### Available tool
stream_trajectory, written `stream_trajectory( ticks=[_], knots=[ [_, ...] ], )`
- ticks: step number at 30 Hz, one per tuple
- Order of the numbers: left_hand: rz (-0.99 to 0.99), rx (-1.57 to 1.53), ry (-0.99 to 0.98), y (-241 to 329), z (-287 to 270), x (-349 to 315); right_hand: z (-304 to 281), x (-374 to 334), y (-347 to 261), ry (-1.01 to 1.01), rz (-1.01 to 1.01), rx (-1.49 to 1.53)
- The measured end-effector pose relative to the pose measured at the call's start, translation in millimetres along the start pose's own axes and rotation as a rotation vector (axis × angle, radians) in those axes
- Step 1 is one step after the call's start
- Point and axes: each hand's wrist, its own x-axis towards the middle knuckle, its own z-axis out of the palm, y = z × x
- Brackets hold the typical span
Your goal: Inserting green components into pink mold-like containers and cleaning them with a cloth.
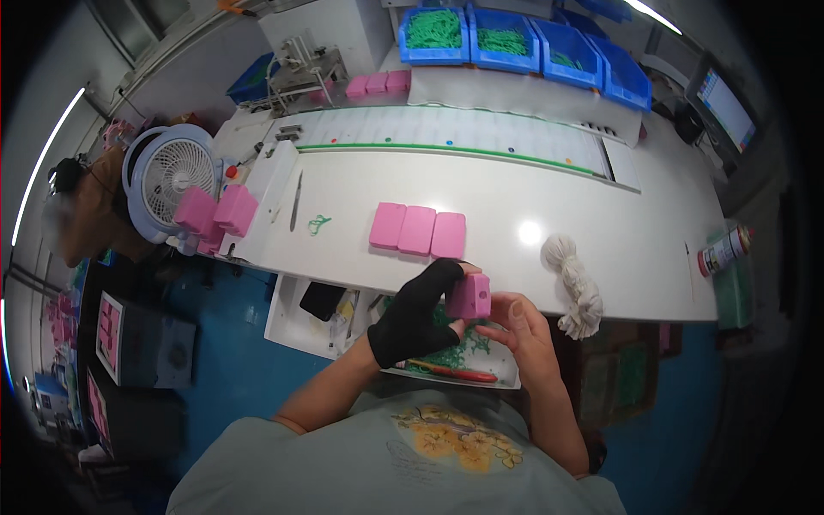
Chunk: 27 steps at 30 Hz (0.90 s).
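My left hand, in a black fingerless glove, is closed around a small pink block with a hole in its end face. It holds the block over the table's front edge, above an open drawer. Just right of the block is my bare right hand, thumb and fingers apart; whether a fingertip touches the block, I cannot tell. Three more pink blocks stand side by side on the white table beyond my hands.
The open drawer holds green scraps and a red-handled tool. A white cloth bundle lies at the right. Tweezers and a green scrap lie left, near a fan. A conveyor and blue bins are behind.
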Motion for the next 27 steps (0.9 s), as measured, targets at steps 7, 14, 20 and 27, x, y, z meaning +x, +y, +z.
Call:
stream_trajectory(
  ticks=[7,14,20,27],
  knots=[
    [-0.026,-0.04,-0.068,-11.6,6.1,-0.8,8.0,12.4,8.3,-0.061,0.15,0.312],
    [0.037,-0.06,-0.034,-0.2,6.6,0.1,12.9,11.5,13.4,-0.047,0.089,0.363],
    [-0.279,-0.15,0.144,10.3,14.6,1.0,24.5,12.8,9.0,0.153,-0.145,0.142],
    [-0.346,-0.205,0.219,17.1,25.8,6.6,27.2,9.6,9.3,0.277,-0.255,-0.053]
  ],
)
